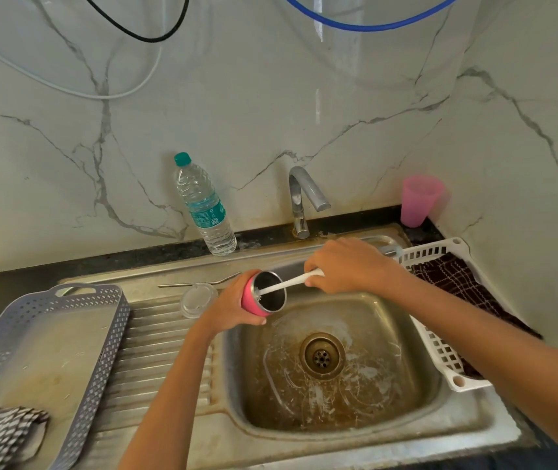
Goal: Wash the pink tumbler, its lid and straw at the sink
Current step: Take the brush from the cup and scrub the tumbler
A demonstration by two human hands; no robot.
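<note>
The steel sink (338, 446) fills the lower view, its basin streaked with white suds around the drain. A grey tray (120, 320) sits on the draining board at left, a striped cloth (3, 432) at its near end. A white basket (440, 354) holding a dark checked cloth (447, 276) lies along the sink's right edge. A bottle (204, 208), the tap (299, 198) and a pink cup (418, 201) stand by the back wall. The left hand (233, 303) grips the tumbler (252, 301), fingers wrapped round it, tilted over the basin's back left corner with its mouth toward the right. The right hand (349, 266) has its fingers curled round the handle of a white brush (291, 284), whose head is inside the tumbler. The clear lid (198, 300) lies on the draining board just left of the tumbler, and the metal straw (199, 284) lies just behind the lid.
</note>
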